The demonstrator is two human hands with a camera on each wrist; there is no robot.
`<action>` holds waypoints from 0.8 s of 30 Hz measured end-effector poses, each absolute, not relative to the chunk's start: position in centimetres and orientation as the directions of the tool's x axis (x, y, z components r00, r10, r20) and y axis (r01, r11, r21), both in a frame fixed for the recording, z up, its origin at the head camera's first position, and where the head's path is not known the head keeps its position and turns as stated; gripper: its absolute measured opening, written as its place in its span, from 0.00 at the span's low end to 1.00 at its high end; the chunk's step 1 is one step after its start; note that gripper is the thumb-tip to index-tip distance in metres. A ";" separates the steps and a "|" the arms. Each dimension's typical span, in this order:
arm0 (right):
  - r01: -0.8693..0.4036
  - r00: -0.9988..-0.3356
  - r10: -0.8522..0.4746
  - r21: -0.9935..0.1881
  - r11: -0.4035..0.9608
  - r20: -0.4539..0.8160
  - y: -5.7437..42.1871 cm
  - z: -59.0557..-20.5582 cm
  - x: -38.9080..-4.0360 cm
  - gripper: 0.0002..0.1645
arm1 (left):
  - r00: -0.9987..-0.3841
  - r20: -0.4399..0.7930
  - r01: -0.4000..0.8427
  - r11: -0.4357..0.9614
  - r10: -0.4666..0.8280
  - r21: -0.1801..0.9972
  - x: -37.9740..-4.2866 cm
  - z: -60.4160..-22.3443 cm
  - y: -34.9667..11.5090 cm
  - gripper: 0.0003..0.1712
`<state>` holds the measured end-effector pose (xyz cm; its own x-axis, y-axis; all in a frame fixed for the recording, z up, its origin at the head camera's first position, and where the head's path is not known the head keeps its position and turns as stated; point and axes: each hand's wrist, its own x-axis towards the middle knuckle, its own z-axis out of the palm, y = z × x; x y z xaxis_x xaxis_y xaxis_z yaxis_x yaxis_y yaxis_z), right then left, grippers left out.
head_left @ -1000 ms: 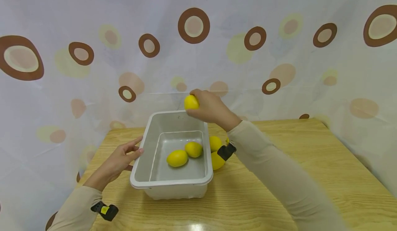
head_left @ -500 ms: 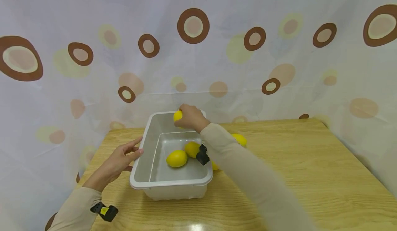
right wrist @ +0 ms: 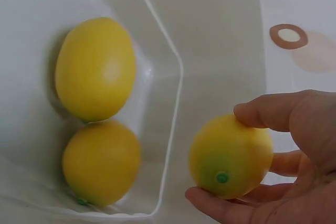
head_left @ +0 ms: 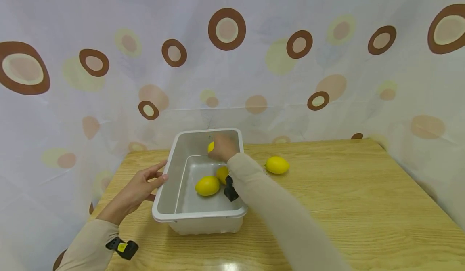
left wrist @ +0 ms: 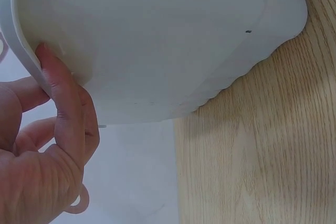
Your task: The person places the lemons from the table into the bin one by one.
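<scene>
My right hand holds a yellow lemon inside the far end of a whitish-grey plastic basin. Thumb and fingertips pinch the fruit from both sides, its green stem end showing in the right wrist view. Two more lemons lie on the basin floor, one whole in sight, the other lemon partly covered by the wrist camera. At the basin's left side, my left hand grips the rim, thumb on top. In the left wrist view its fingers bend under the rim against the outer wall.
A further lemon rests on the wooden table, right of the basin. My right sleeve crosses over the basin's right edge and hides the tabletop beside it. A patterned curtain hangs behind the table.
My right hand has carried its lemon from above the right rim leftward and down into the basin. The left hand stays on the rim, and the basin has hardly moved.
</scene>
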<state>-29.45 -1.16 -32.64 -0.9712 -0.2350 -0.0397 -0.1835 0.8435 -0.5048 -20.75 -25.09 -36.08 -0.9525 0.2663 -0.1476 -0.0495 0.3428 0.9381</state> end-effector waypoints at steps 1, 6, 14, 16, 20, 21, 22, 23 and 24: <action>-0.172 -0.974 -0.224 -0.498 0.850 -0.046 -1.2 -32.9 -29.5 0.11 | -0.953 -0.147 -0.049 0.342 0.267 0.938 -20.8 -36.1 -25.1 0.37; -0.143 -0.975 -0.205 -0.469 0.871 -0.083 -1.3 -33.9 -29.4 0.14 | -0.949 -0.151 -0.051 0.336 0.277 0.941 -20.9 -36.2 -25.1 0.38; -0.142 -0.969 -0.213 -0.422 0.895 -0.125 -1.1 -34.5 -29.4 0.10 | -0.951 -0.147 -0.047 0.342 0.272 0.938 -20.9 -36.0 -25.2 0.38; -0.144 -0.969 -0.212 -0.405 0.903 -0.129 -1.0 -34.6 -29.4 0.08 | -0.950 -0.146 -0.045 0.343 0.275 0.938 -20.9 -36.1 -25.2 0.38; -0.159 -0.970 -0.212 -0.346 0.925 -0.120 -1.1 -35.1 -29.7 0.04 | -0.950 -0.145 -0.046 0.335 0.276 0.941 -20.9 -36.0 -25.2 0.38; -0.166 -0.971 -0.211 -0.323 0.932 -0.110 -1.2 -35.4 -29.9 0.03 | -0.950 -0.144 -0.046 0.332 0.278 0.942 -20.9 -36.0 -25.1 0.38; -0.172 -0.973 -0.210 -0.302 0.938 -0.098 -1.2 -35.7 -30.0 0.03 | -0.950 -0.142 -0.045 0.330 0.278 0.943 -20.9 -36.0 -25.1 0.37; -0.174 -0.975 -0.206 -0.282 0.944 -0.088 -1.3 -35.9 -30.1 0.04 | -0.950 -0.143 -0.047 0.328 0.276 0.944 -20.9 -36.0 -25.1 0.37; -0.177 -0.977 -0.202 -0.257 0.950 -0.074 -1.4 -36.1 -30.2 0.05 | -0.951 -0.141 -0.046 0.327 0.275 0.944 -20.8 -35.9 -25.0 0.37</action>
